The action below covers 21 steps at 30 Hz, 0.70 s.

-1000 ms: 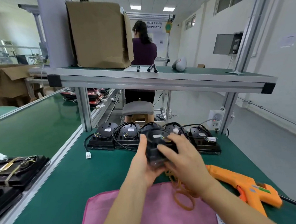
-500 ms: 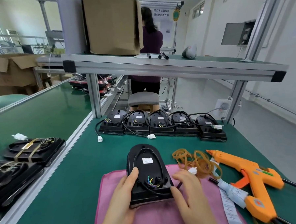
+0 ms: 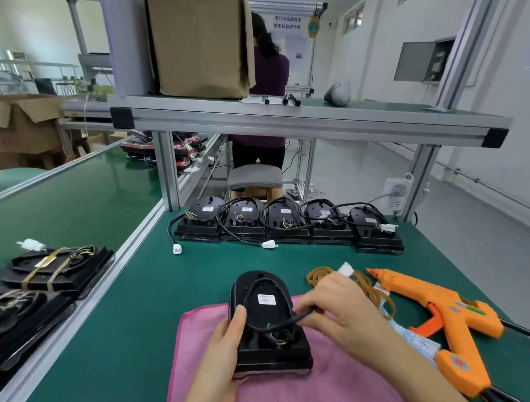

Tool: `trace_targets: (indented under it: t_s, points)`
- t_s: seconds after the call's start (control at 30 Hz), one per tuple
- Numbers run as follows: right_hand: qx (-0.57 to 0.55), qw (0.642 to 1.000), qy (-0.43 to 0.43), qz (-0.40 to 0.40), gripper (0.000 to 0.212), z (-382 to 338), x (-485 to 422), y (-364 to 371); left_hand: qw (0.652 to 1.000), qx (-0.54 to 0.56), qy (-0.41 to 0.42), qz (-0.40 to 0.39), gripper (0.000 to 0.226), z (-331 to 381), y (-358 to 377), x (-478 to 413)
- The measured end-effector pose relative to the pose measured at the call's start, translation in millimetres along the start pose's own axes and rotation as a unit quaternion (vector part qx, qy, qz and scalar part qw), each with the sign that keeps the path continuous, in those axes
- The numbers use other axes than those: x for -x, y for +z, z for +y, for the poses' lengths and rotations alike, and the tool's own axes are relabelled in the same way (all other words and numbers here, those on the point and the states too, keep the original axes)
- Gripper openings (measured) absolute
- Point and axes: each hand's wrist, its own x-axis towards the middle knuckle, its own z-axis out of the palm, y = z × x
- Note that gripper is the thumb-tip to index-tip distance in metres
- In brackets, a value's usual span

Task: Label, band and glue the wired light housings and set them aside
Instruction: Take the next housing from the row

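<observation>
A black light housing [image 3: 265, 311] with a white label lies back-up on a pink cloth [image 3: 329, 391]. My left hand [image 3: 225, 353] grips its left side, thumb on the back. My right hand [image 3: 340, 313] pinches the housing's black cable beside its right edge, and the cable's white connector [image 3: 345, 269] sticks out above the fingers. Loose rubber bands [image 3: 366, 284] lie just right of the hand. An orange glue gun [image 3: 441, 317] lies farther right. Several more wired housings [image 3: 286, 224] stand in a row at the back.
Banded housings [image 3: 57, 270] are stacked on the left conveyor belt. White label strips [image 3: 418, 340] lie under the glue gun. An aluminium shelf frame [image 3: 284, 120] with a cardboard box spans overhead. A person stands behind the bench by a grey stool [image 3: 254, 176].
The housing came down from mid-air onto the pink cloth. My right hand then moved from its lower edge to the cable and lifted it with the connector.
</observation>
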Motion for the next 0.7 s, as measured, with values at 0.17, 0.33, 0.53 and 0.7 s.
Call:
trace_targets:
  t_s: [0.17, 0.33, 0.53, 0.7]
  points:
    - [0.05, 0.993, 0.081, -0.064, 0.027, 5.0, -59.3, 2.9, 0.999, -0.005, 0.0, -0.046, 0.04, 1.2, -1.0, -0.7]
    - [0.046, 0.983, 0.151, -0.092, 0.039, 16.0, -110.0, 19.2, 0.977, -0.213, 0.006, -0.01, 0.031, 5.4, -17.5, -9.9]
    - [0.088, 0.97, 0.166, -0.151, 0.039, 23.1, -146.3, 53.4, 0.777, -0.606, 0.165, 0.032, 0.024, 22.8, -28.6, -18.3]
    - [0.2, 0.956, 0.134, -0.167, 0.042, 21.9, -159.4, 82.4, 0.815, -0.529, 0.137, 0.194, 0.058, 30.7, -26.5, -38.3]
